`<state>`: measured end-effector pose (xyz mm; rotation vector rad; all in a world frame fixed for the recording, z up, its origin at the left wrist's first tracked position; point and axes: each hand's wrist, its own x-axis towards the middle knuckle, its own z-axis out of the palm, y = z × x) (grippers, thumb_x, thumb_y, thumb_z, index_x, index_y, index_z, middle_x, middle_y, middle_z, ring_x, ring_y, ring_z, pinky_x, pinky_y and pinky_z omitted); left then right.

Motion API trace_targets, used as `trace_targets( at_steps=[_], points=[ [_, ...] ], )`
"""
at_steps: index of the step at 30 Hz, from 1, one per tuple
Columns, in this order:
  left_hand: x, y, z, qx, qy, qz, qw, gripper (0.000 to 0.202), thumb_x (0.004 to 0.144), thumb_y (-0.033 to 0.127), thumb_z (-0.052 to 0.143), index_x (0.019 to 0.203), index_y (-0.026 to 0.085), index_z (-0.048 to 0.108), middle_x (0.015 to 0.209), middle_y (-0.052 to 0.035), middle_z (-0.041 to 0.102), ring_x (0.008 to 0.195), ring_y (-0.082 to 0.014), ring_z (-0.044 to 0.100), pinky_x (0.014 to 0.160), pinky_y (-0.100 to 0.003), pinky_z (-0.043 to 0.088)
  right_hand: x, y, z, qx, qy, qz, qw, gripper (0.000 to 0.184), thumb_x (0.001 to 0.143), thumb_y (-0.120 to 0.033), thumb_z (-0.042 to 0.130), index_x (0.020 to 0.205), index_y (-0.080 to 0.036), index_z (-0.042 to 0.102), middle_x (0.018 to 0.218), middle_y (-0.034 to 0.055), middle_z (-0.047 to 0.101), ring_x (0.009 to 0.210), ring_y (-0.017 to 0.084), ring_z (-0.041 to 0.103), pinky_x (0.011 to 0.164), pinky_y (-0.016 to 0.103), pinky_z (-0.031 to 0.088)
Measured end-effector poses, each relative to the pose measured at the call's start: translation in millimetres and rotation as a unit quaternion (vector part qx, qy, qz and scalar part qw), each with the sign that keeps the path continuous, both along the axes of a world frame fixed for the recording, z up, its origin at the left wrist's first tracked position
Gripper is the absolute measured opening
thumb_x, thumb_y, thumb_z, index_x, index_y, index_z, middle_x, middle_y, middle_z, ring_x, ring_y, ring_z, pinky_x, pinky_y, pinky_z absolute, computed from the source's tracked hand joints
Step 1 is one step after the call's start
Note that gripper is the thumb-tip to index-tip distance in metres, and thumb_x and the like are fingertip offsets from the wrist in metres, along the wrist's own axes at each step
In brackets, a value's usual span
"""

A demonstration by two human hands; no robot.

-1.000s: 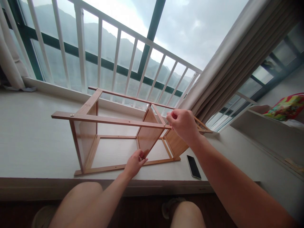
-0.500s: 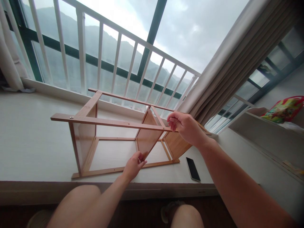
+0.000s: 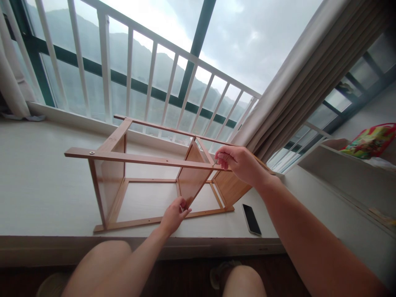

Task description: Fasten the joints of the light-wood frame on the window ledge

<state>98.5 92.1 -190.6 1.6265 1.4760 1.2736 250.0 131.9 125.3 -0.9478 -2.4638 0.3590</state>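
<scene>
A light wooden shelf frame lies on its side on a white window ledge. My left hand grips the lower corner of the frame's middle panel, fingers pinched on its edge. My right hand is closed round a small thin metal tool, its tip set against the near top rail where the rail meets the middle panel. A round metal fitting shows near the rail's left end.
A black phone lies flat on the ledge right of the frame. White railing bars and glass stand behind. A beige curtain hangs at the right, beside a white shelf with a colourful bag. My bare knees are below the ledge.
My right hand has dropped slightly and turned at the rail joint. The view has shifted a little. My left hand stays on the panel's corner.
</scene>
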Motion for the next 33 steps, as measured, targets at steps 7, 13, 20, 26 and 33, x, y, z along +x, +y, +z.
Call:
trace_targets(
  at_steps=[7, 13, 20, 26, 33],
  points=[
    [0.7, 1.4, -3.0, -0.004, 0.004, 0.000, 1.000, 0.022, 0.081, 0.039, 0.061, 0.082, 0.022, 0.047, 0.080, 0.0015, 0.055, 0.068, -0.0140, 0.051, 0.067, -0.028, 0.040, -10.6, -5.8, -5.5, -0.020, 0.049, -0.043, 0.998, 0.037, 0.093, -0.041, 0.052, 0.068, -0.016, 0.061, 0.057, 0.0016, 0.063, 0.049, 0.011, 0.058, 0.051, 0.022, 0.047],
    [0.8, 1.5, -3.0, -0.002, 0.005, 0.001, 1.000, 0.022, 0.081, 0.039, 0.061, 0.082, 0.022, 0.048, 0.081, 0.0017, 0.055, 0.067, -0.0134, 0.050, 0.066, -0.027, 0.040, -17.9, -4.5, -18.5, -0.062, 0.143, -0.109, 0.982, 0.041, 0.086, -0.051, 0.060, 0.068, -0.015, 0.063, 0.058, 0.0037, 0.065, 0.044, 0.013, 0.060, 0.040, 0.022, 0.048],
    [0.3, 0.5, -0.5, -0.007, 0.000, 0.002, 1.000, 0.021, 0.080, 0.038, 0.062, 0.082, 0.022, 0.048, 0.080, 0.0017, 0.055, 0.066, -0.0131, 0.050, 0.065, -0.027, 0.040, -12.7, -7.3, -24.0, -0.059, 0.211, -0.061, 0.974, 0.037, 0.089, -0.051, 0.058, 0.081, -0.015, 0.065, 0.065, 0.0039, 0.066, 0.050, 0.014, 0.061, 0.047, 0.024, 0.051],
    [0.9, -0.5, 2.6, -0.010, -0.001, 0.000, 1.000, 0.021, 0.080, 0.038, 0.061, 0.081, 0.022, 0.047, 0.079, 0.0017, 0.054, 0.066, -0.0131, 0.050, 0.065, -0.027, 0.039, -2.8, -6.3, -22.3, -0.027, 0.151, -0.048, 0.987, 0.033, 0.093, -0.047, 0.053, 0.090, -0.017, 0.065, 0.072, 0.0036, 0.066, 0.059, 0.013, 0.061, 0.059, 0.026, 0.051],
    [1.5, 0.6, -0.5, -0.009, 0.001, 0.002, 1.000, 0.021, 0.080, 0.038, 0.060, 0.082, 0.022, 0.047, 0.080, 0.0015, 0.054, 0.066, -0.0133, 0.050, 0.065, -0.027, 0.039, -0.9, -8.0, -20.7, -0.033, 0.109, -0.019, 0.993, 0.032, 0.095, -0.045, 0.049, 0.087, -0.018, 0.063, 0.071, 0.0026, 0.063, 0.061, 0.013, 0.059, 0.060, 0.026, 0.049]
  ],
)
